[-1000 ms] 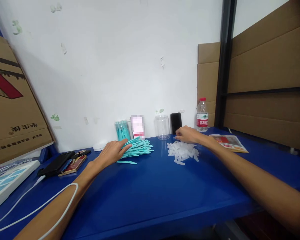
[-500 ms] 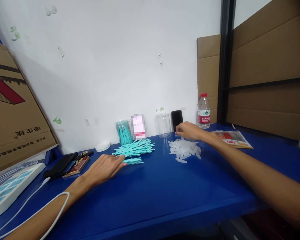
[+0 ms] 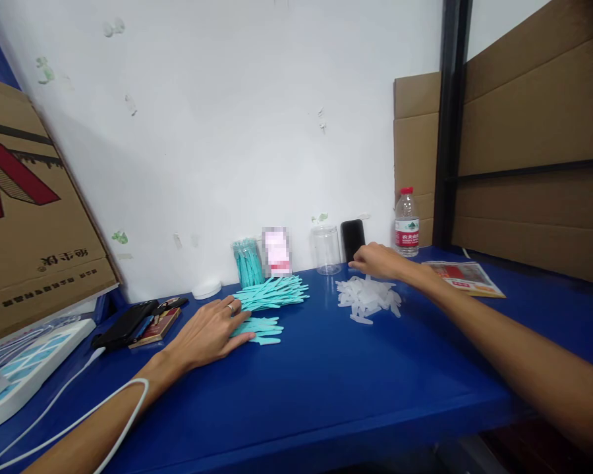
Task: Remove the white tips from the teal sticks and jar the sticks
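Note:
My left hand lies on the blue table with its fingers apart, over a small fan of teal plastic sticks, shaped like eyebrow razors. Its thumb touches the lowest sticks, and the fingers cover their left ends. Just behind is a larger teal pile. Held low behind a heap of translucent white plastic pieces, my right hand has its fingers curled together. Anything inside it is hidden. A clear jar stands to its left, and a black phone leans on the wall behind it.
Against the wall are a jar of teal sticks, a blurred pink-white card and a white lid. A water bottle and a printed packet stand right. At left are a black pouch, power strip and white cable.
The small teal bunch under my left hand has spread into a fan, and the thumb has moved away from the fingers. My right hand stays in nearly the same place; the view has shifted slightly.

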The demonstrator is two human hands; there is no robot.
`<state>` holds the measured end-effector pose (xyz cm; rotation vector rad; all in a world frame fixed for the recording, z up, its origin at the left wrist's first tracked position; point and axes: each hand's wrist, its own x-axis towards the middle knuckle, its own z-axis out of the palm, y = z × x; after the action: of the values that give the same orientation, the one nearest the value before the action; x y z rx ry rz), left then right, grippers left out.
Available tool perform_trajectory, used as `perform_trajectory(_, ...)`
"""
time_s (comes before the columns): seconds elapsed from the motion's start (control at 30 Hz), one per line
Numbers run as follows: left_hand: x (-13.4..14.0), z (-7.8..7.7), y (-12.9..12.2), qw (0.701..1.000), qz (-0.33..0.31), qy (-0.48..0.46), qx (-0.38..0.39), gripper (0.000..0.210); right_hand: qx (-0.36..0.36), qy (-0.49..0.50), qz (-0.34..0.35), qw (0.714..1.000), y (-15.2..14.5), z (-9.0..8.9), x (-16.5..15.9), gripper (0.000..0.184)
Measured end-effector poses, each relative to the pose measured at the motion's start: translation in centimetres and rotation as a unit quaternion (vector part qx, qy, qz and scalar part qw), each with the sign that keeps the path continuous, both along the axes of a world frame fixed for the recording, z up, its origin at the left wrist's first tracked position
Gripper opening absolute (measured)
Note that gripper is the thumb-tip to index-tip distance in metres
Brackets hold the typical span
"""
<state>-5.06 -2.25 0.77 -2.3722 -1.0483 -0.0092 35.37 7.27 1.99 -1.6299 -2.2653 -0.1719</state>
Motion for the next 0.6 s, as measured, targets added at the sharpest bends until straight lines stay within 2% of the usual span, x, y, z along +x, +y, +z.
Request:
perform_trajectory(0.1,0.0,0.2,-0.6,0.999,0.004,-0.041,-0.006,0.04,0.018,0.007,-0.032,0.999,0.3,0.0,0.3,0.05)
perform_trajectory(0.2,0.1,0.4,-1.2,0.996,0.012,-0.079,-0.05,0.032,0.036,0.02,-0.045,0.998,0.2,0.1,0.4,0.057)
perform_trajectory(0.33,0.5,0.4,-1.3,0.992,0.02,-0.087,-0.092,0.02,0.046,0.036,-0.051,0.997,-0.5,0.5,0.1,0.059)
perform_trajectory(0.6,2.5,0.5,1.4,0.996,-0.008,-0.035,-0.086,0.02,0.056,0.044,-0.046,0.996,-1.1,0.9,-0.3,0.055)
